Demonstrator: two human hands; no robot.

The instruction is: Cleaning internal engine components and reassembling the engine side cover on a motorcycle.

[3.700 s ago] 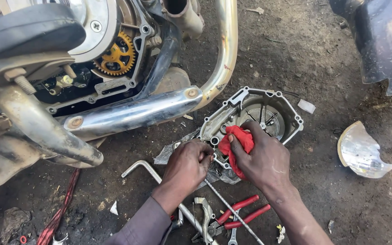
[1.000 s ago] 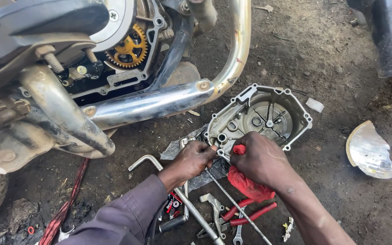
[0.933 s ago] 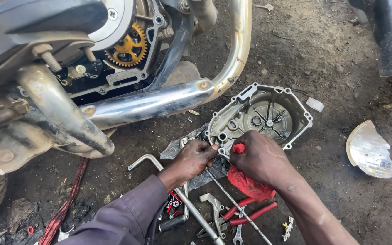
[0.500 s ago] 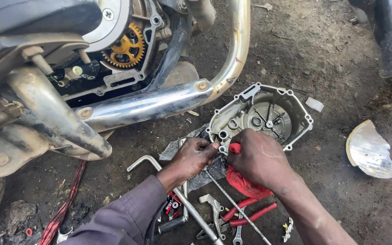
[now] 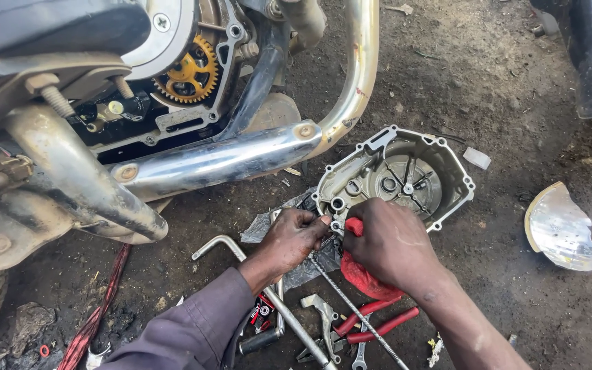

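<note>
A grey metal engine side cover [image 5: 405,175] lies inner side up on the dirt below a motorcycle. My right hand [image 5: 388,243] holds a red rag [image 5: 361,277] pressed against the cover's lower left edge. My left hand [image 5: 294,236] grips the same edge right beside it, fingers curled on the rim. The rag hangs down under my right palm, partly hidden.
The motorcycle's chrome exhaust pipe [image 5: 241,154] and open engine with a gold sprocket [image 5: 186,68] fill the upper left. Red-handled pliers [image 5: 378,322], an L-shaped wrench [image 5: 241,257] and spanners lie near my forearms. A broken silvery shell [image 5: 563,229] lies at right.
Earlier my right hand rubbed the rag inside the cover; it has drawn back to the cover's lower left edge. Both hands have barely moved in the last second.
</note>
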